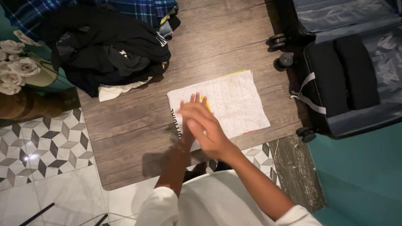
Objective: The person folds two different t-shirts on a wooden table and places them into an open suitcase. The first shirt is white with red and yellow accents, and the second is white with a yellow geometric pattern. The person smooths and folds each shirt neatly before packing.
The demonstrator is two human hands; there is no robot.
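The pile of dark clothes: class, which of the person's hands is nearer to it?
Left. The left hand lies on the folded cloth's left end, toward the pile; the right hand crosses over it, slightly farther.

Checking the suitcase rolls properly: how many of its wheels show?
3: two wheels near the suitcase's upper left corner, one at its lower left. Others may be hidden.

No packages, labels, signs or screens visible.
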